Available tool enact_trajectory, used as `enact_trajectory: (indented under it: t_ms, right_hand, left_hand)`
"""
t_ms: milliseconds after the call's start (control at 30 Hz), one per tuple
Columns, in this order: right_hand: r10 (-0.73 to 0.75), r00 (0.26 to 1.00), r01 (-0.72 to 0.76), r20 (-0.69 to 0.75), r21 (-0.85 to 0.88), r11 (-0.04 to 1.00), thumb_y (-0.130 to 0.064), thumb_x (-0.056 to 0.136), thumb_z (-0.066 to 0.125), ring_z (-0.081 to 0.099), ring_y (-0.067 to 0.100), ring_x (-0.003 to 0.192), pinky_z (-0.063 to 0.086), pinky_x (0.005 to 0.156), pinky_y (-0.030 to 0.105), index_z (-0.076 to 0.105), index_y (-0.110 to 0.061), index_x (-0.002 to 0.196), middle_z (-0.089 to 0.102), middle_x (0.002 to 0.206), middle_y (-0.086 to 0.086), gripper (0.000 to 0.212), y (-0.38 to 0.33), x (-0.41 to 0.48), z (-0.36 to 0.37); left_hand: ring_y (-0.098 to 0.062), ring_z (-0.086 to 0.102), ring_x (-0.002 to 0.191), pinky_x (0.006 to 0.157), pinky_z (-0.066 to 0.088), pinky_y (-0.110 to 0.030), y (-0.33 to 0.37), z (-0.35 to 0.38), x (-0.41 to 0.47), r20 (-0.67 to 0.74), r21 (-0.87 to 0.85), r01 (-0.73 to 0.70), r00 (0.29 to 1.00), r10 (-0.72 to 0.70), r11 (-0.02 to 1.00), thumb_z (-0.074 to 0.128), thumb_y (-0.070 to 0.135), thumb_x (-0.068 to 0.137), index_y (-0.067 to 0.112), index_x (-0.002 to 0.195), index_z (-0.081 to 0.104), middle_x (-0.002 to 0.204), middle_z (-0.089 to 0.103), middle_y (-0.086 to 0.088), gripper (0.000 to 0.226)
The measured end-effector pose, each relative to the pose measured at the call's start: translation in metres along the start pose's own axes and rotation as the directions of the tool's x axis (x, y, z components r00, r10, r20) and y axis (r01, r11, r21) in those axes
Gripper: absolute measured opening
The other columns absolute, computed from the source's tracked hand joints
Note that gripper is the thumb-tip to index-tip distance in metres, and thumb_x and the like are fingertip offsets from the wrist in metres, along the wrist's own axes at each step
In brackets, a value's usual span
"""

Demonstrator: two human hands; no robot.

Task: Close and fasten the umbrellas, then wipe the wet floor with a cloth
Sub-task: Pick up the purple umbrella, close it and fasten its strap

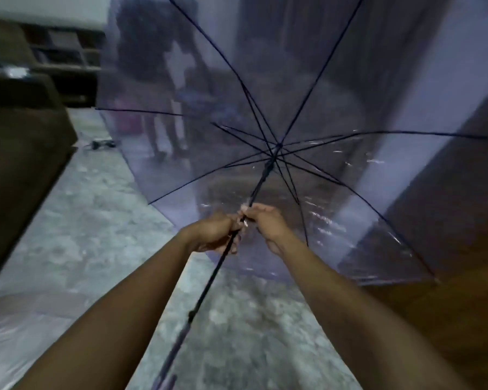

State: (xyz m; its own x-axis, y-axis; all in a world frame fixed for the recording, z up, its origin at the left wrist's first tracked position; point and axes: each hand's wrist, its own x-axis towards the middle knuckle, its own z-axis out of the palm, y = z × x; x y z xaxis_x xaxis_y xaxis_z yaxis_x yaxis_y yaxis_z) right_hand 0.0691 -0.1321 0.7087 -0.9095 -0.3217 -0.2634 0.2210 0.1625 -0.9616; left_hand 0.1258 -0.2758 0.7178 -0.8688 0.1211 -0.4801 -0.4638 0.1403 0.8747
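Hands gripping the shaft of an open umbrella.

Left hand [213,235] is closing around the dark shaft [261,181] of the transparent purple umbrella [307,108], while the right hand [265,223] is pinching the same shaft just above it, fingers wrapped tight. Its canopy is standing fully spread, tilting away from the person over the grey mottled floor [90,209], with droplets glinting on the lower panels. A brown sofa [20,142] is sitting at the left, and another clear canopy [17,333] is lying at the lower left.

Open umbrella [265,108] ahead, both hands side by side on its shaft [258,190], sofa [20,142] left
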Motion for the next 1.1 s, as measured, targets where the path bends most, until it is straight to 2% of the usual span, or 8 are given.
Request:
enact_trajectory:
  t_ms: [167, 233, 300, 467, 633, 800, 967, 1100]
  right_hand:
    - [-0.059, 0.957, 0.108, -0.284, 0.16, 0.981, -0.005, 0.094, 0.063, 0.063, 0.018, 0.081, 0.052, 0.076, 0.024, 0.07, -0.002, 0.099, 0.069, 0.089, 0.011, 0.008, -0.035, -0.059, -0.012]
    - [-0.071, 0.919, 0.14, -0.387, 0.153, 0.978, -0.01, 0.094, 0.065, 0.062, 0.013, 0.07, 0.05, 0.064, 0.023, 0.069, -0.009, 0.09, 0.068, 0.081, 0.006, 0.006, -0.046, -0.089, -0.029]
    - [-0.051, 0.873, 0.133, -0.485, 0.135, 0.982, -0.019, 0.094, 0.066, 0.061, 0.009, 0.065, 0.044, 0.058, 0.022, 0.066, -0.016, 0.083, 0.067, 0.076, 0.001, 0.012, -0.056, -0.125, -0.054]
    - [0.044, 0.742, 0.285, -0.669, 0.375, 0.882, -0.03, 0.1, 0.055, 0.069, 0.011, 0.078, 0.047, 0.063, 0.026, 0.063, -0.019, 0.115, 0.069, 0.092, -0.006, 0.02, -0.08, -0.236, -0.139]
    - [0.052, 0.598, 0.469, -0.8, 0.402, 0.786, -0.035, 0.096, 0.059, 0.066, 0.012, 0.078, 0.054, 0.075, 0.031, 0.061, -0.019, 0.099, 0.066, 0.087, -0.006, 0.016, -0.105, -0.353, -0.202]
    - [0.107, 0.472, 0.694, -0.875, 0.444, 0.567, -0.027, 0.098, 0.057, 0.066, 0.018, 0.07, 0.049, 0.067, 0.032, 0.053, -0.017, 0.076, 0.066, 0.073, 0.0, 0.024, -0.11, -0.456, -0.233]
    - [0.148, 0.313, 0.86, -0.938, 0.346, 0.375, -0.031, 0.104, 0.048, 0.053, 0.009, 0.031, 0.047, 0.043, 0.019, 0.043, -0.017, 0.064, 0.051, 0.037, -0.003, 0.043, -0.088, -0.547, -0.258]
    - [0.122, 0.234, 0.872, -0.965, 0.264, 0.411, -0.035, 0.103, 0.051, 0.057, 0.014, 0.032, 0.05, 0.038, 0.022, 0.041, -0.015, 0.072, 0.052, 0.038, -0.001, 0.039, -0.081, -0.599, -0.262]
  left_hand:
    - [-0.014, 0.038, 0.052, 0.046, 0.036, -0.02, 0.056, 0.023, -0.033, -0.051, 0.373, -0.173, 0.977, 0.206, 0.912, 0.039, 0.008, 0.103, 0.015, 0.072, 0.048, 0.065, 0.044, -0.005, 0.033]
    - [-0.016, 0.054, 0.067, 0.064, 0.051, -0.02, 0.068, 0.045, -0.037, -0.078, 0.403, -0.25, 0.949, 0.305, 0.88, 0.049, 0.017, 0.101, 0.017, 0.074, 0.056, 0.078, 0.063, -0.008, 0.027]
    - [-0.026, 0.065, 0.089, 0.088, 0.056, -0.037, 0.08, 0.073, -0.046, -0.09, 0.446, -0.295, 0.925, 0.37, 0.845, 0.055, 0.033, 0.096, 0.015, 0.09, 0.068, 0.103, 0.072, -0.014, 0.022]
    - [-0.034, 0.067, 0.106, 0.097, 0.053, -0.046, 0.113, 0.155, -0.091, -0.007, 0.41, -0.417, 0.888, 0.46, 0.811, 0.066, 0.061, 0.071, 0.009, 0.107, 0.068, 0.113, 0.071, -0.015, 0.063]
    - [-0.027, 0.055, 0.064, 0.058, 0.037, -0.031, 0.135, 0.232, -0.154, 0.218, 0.467, -0.533, 0.843, 0.493, 0.705, 0.066, 0.061, 0.081, 0.016, 0.058, 0.054, 0.06, 0.057, -0.004, 0.053]
    - [-0.007, 0.036, 0.041, 0.043, 0.027, -0.023, 0.136, 0.298, -0.224, 0.444, 0.385, -0.615, 0.777, 0.446, 0.689, 0.068, 0.048, 0.089, 0.02, 0.061, 0.054, 0.044, 0.04, 0.01, 0.042]
    - [-0.014, 0.027, 0.037, 0.038, 0.017, -0.019, 0.116, 0.366, -0.28, 0.609, 0.342, -0.657, 0.7, 0.373, 0.672, 0.065, 0.049, 0.091, 0.016, 0.058, 0.052, 0.047, 0.034, -0.001, 0.049]
    - [-0.013, 0.027, 0.035, 0.039, 0.018, -0.017, 0.101, 0.41, -0.323, 0.688, 0.273, -0.658, 0.644, 0.336, 0.702, 0.061, 0.046, 0.095, 0.01, 0.068, 0.065, 0.046, 0.034, 0.002, 0.045]
